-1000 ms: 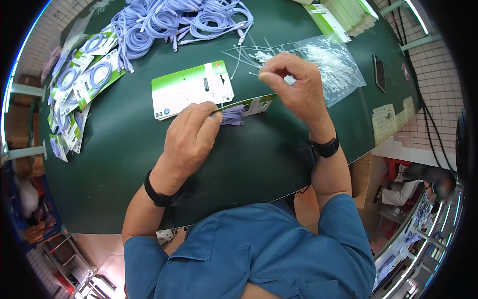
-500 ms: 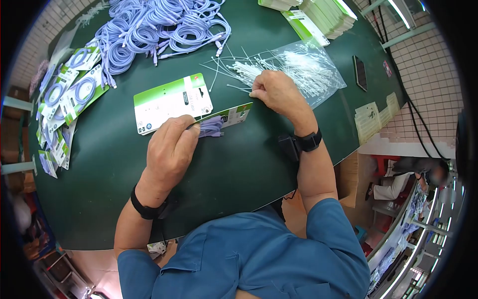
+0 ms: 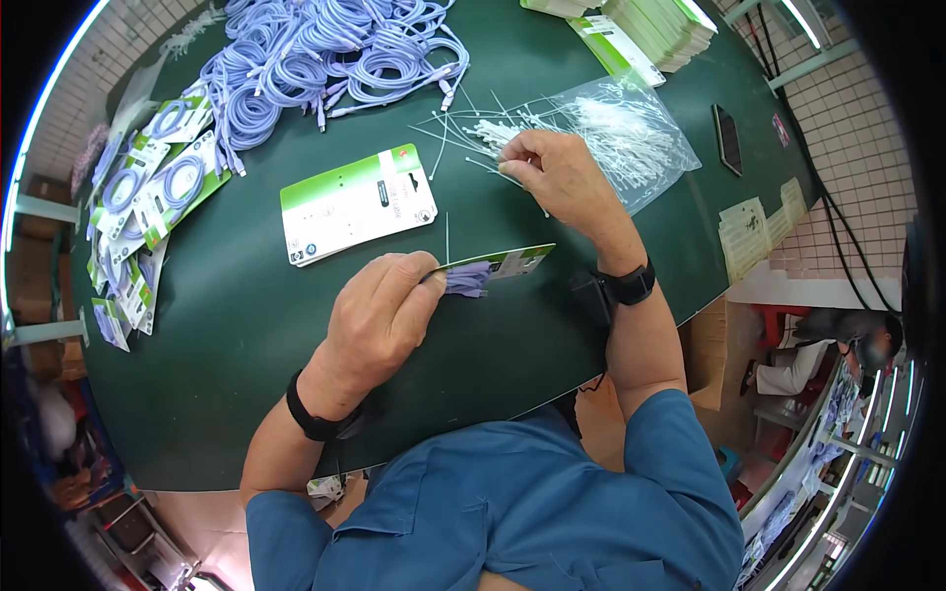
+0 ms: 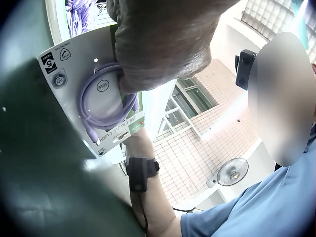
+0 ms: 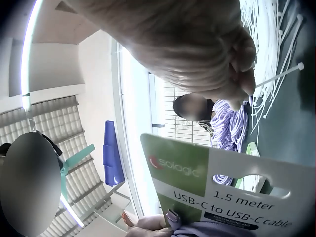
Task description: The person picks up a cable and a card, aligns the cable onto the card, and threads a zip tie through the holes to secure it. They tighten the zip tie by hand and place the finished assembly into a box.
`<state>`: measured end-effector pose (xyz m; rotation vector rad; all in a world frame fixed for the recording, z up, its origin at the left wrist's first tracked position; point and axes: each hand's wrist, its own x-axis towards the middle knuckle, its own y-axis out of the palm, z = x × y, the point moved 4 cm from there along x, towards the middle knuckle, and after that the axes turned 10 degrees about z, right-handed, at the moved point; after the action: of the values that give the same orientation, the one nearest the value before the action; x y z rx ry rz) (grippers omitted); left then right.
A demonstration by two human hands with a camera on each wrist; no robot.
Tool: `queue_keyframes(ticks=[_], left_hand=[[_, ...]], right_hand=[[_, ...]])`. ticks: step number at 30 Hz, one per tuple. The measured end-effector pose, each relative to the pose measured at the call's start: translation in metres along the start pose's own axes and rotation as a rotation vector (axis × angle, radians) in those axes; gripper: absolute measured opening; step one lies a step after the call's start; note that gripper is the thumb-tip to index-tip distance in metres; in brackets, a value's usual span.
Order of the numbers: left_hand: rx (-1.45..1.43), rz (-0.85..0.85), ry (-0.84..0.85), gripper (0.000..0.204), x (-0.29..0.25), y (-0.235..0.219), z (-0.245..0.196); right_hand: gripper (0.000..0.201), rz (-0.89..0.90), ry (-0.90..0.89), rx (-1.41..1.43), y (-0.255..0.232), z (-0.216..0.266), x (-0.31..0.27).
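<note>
My left hand [image 3: 384, 310] grips a green-and-white packaging card [image 3: 522, 260] by its left end, thumb over the front. On that card sits a coiled lilac USB-C cable [image 4: 84, 106], bunched beside my thumb in the head view. A thin white cable tie [image 3: 447, 234] sticks up behind the card. My right hand [image 3: 567, 182] is beside the tie pile, pinching one white cable tie [image 5: 279, 75] between thumb and fingertips. Loose white ties [image 3: 493, 131] spill from a clear plastic bag [image 3: 670, 148] just beyond that hand.
A flat stack of cards [image 3: 355, 202] lies ahead of my left hand. Lilac cables [image 3: 296, 69] are heaped at the back, and finished-looking carded cables [image 3: 158, 187] pile up at left. More cards [image 3: 660, 34] stand at back right, near a phone [image 3: 727, 138].
My right hand has moved from above the held card to the loose ties and now pinches one. My left hand keeps its grip on the card; the upright tie behind it now shows.
</note>
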<state>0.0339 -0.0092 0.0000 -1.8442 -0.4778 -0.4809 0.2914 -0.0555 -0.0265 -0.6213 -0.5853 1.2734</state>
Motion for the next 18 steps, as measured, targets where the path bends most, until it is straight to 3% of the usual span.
queue_keyframes(ticks=[9, 13, 18], left_hand=[[-0.03, 0.021, 0.034, 0.018, 0.0, 0.003, -0.005], [-0.03, 0.037, 0.061, 0.016, 0.001, 0.003, -0.007], [-0.047, 0.019, 0.049, 0.023, 0.002, 0.003, -0.008]], right_hand=[[0.013, 0.04, 0.213, 0.52, 0.002, 0.01, -0.001], [0.011, -0.032, 0.17, 0.675, 0.014, 0.007, 0.0], [0.014, 0.026, 0.095, 0.736, 0.023, 0.013, 0.0]])
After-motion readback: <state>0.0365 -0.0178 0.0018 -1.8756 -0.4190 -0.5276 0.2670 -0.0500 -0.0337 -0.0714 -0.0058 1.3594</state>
